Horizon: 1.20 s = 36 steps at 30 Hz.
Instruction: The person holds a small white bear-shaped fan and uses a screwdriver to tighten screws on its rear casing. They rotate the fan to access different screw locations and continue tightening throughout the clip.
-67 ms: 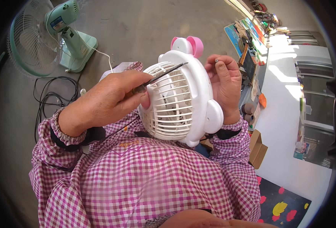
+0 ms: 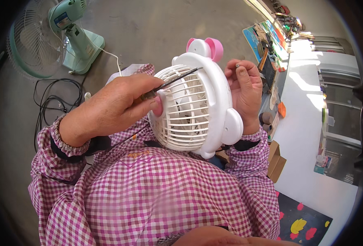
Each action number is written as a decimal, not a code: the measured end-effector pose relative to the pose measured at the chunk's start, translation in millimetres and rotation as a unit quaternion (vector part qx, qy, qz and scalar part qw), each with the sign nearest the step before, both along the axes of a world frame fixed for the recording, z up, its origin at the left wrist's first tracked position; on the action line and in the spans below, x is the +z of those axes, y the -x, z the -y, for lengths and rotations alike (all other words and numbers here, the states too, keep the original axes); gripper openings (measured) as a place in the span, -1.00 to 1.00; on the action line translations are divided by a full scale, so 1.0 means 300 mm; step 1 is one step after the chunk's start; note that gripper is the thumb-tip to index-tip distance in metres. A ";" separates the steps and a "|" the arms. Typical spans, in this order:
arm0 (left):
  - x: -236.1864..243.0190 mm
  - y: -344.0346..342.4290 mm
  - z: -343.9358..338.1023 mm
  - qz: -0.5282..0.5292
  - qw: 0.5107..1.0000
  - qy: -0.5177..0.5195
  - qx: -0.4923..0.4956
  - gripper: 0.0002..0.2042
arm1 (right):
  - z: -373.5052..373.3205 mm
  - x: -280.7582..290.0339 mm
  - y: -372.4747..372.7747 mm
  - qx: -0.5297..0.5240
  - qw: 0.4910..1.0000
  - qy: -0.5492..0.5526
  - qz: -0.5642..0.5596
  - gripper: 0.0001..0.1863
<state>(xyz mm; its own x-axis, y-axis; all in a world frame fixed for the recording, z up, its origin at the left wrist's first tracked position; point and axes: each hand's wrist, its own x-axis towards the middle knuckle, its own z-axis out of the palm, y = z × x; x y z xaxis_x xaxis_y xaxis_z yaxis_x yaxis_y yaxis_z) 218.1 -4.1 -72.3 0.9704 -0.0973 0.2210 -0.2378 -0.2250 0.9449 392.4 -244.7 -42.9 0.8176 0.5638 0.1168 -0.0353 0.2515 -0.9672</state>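
A small white fan (image 2: 214, 94) with rounded ear shapes and pink trim rests tilted at my lap, its slatted housing facing left. My left hand (image 2: 107, 102) grips a screwdriver (image 2: 177, 78), whose dark shaft crosses the slats and points up and right. The same hand's thumb lies against the pink knob (image 2: 158, 107) on the housing. Behind the fan's right rim is my right hand (image 2: 246, 88), with thumb and fingers pinched together. Between their tips shows a tiny grey piece that looks like a screw (image 2: 237, 65). Part of that hand's palm is hidden by the fan.
A green table fan (image 2: 76, 45) stands on the floor at far left, near a coiled black cable (image 2: 52, 102). At right, a white table (image 2: 300, 135) runs beside me, with a cardboard box (image 2: 275, 162) near its edge. A dark leaf-patterned sheet (image 2: 302, 217) lies at lower right.
The small fan has shifted very slightly to the right. Both hands keep their grips, and the screwdriver stays across the slats.
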 end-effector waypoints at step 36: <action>-0.367 0.076 0.008 0.058 0.968 -0.231 0.079 -0.58 | -0.058 -0.406 0.261 0.002 0.972 0.109 -0.208 -0.57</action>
